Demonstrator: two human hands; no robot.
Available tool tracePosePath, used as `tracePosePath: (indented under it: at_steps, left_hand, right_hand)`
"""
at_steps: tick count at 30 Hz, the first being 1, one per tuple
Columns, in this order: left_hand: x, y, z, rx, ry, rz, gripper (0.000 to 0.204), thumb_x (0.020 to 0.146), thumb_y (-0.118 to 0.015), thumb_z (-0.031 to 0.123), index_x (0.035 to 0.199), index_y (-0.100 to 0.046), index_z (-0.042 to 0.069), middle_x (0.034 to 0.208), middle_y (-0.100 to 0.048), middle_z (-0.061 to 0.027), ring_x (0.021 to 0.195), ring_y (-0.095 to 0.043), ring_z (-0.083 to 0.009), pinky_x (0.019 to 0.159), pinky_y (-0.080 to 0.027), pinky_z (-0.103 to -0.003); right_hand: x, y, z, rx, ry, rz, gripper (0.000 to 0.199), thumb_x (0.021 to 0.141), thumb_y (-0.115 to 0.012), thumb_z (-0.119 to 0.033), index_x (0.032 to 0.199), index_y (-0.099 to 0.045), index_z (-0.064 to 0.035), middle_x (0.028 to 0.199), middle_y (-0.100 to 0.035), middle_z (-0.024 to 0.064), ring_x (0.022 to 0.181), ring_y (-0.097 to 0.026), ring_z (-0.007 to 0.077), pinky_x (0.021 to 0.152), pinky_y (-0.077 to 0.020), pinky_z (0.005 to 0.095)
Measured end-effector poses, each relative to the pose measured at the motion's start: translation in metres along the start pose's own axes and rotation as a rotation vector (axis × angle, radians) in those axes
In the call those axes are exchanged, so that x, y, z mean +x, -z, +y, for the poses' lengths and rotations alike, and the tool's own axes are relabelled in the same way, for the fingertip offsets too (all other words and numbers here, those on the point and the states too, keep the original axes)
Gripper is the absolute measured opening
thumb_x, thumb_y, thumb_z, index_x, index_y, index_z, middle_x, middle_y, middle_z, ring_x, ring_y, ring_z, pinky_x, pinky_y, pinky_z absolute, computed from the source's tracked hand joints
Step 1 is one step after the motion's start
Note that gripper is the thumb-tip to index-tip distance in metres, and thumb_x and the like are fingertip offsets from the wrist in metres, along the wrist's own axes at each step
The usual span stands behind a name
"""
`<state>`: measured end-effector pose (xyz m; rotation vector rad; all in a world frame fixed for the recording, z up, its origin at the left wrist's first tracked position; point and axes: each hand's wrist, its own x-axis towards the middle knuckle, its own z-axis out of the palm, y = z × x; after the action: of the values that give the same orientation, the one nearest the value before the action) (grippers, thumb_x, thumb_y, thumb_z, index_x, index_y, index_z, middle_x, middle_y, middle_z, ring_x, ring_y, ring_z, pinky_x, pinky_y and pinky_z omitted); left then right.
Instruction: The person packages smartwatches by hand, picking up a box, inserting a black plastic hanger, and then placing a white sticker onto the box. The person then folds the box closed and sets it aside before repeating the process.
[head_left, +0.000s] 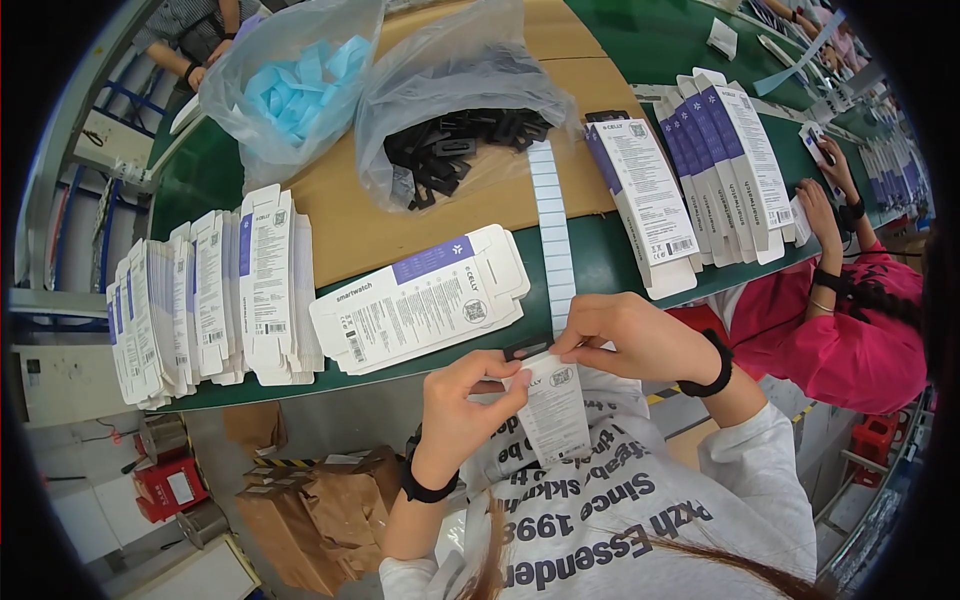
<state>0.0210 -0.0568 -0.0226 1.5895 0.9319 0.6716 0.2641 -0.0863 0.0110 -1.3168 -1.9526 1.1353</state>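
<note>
Close to my body I hold a small white carton upright, its printed face showing. My left hand pinches its upper left edge between thumb and fingers. At the carton's top, a black plastic hang tab sticks out by my left fingertips. My right hand is closed at the upper right corner, thumb and index finger pinching the top edge; exactly what lies between these fingertips is hidden. Just beyond, a flattened white and purple carton lies on a stack of the same kind.
Flat carton stacks line the table's left. Filled cartons lean in a row at right. A clear bag of black hang tabs and a bag of light blue strips rest on cardboard. A label strip runs toward me. A co-worker sits right.
</note>
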Motion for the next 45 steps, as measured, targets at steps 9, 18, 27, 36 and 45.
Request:
tracePosePath:
  at_steps: [9, 18, 27, 36, 45]
  left_hand:
    - [-0.012, 0.007, -0.014, -0.049, 0.009, -0.057, 0.03, 0.07, -0.086, -0.004, 0.094, -0.068, -0.006, 0.107, -0.069, -0.0149, 0.095, -0.068, -0.0171, 0.085, -0.06, -0.031]
    - [-0.004, 0.007, -0.009, 0.083, -0.075, -0.083, 0.023, 0.073, -0.083, -0.007, 0.091, -0.067, -0.008, 0.111, -0.067, -0.0173, 0.1, -0.068, -0.0204, 0.087, -0.06, -0.031]
    - [0.032, 0.009, 0.046, -0.42, -0.136, 0.274, 0.071, 0.074, -0.084, -0.002, 0.134, -0.046, 0.001, 0.131, -0.058, -0.0191, 0.12, -0.059, -0.0253, 0.094, -0.057, -0.038]
    - [0.052, 0.093, 0.026, 0.932, -0.194, -0.062, 0.105, 0.049, -0.094, 0.021, 0.142, -0.048, 0.005, 0.144, -0.048, -0.0151, 0.137, -0.04, -0.0367, 0.115, -0.032, -0.047]
    - [0.063, 0.092, 0.011, 0.94, -0.205, -0.077, 0.107, 0.047, -0.094, 0.035, 0.139, -0.05, 0.004, 0.138, -0.051, -0.0157, 0.127, -0.047, -0.0373, 0.114, -0.032, -0.048]
  right_hand:
    - [-0.015, -0.015, -0.003, 0.195, -0.046, 0.072, 0.023, 0.078, -0.079, -0.002, 0.1, -0.072, -0.0025, 0.096, -0.063, 0.0077, 0.087, -0.066, 0.0227, 0.075, -0.0544, 0.0301]
    - [-0.029, -0.032, -0.004, -0.033, -0.028, 0.193, 0.045, 0.074, -0.084, -0.014, 0.115, -0.066, -0.0065, 0.12, -0.058, 0.0111, 0.103, -0.064, 0.0262, 0.084, -0.0545, 0.0347]
    - [-0.026, -0.028, -0.023, -0.581, -0.262, 0.673, 0.09, 0.061, -0.086, -0.016, 0.143, -0.048, -0.02, 0.144, -0.034, 0.0227, 0.122, -0.051, 0.0439, 0.099, -0.0483, 0.0453]
    - [0.005, 0.041, 0.011, -1.043, -0.368, 0.813, 0.079, 0.076, -0.079, -0.013, 0.145, -0.042, -0.0098, 0.153, -0.033, 0.0215, 0.136, -0.039, 0.0452, 0.11, -0.0373, 0.0465]
    - [0.175, 0.019, 0.033, -0.605, -0.056, 0.618, 0.03, 0.08, -0.071, -0.008, 0.11, -0.067, -0.0063, 0.105, -0.068, 0.0164, 0.094, -0.066, 0.0365, 0.079, -0.0529, 0.0436]
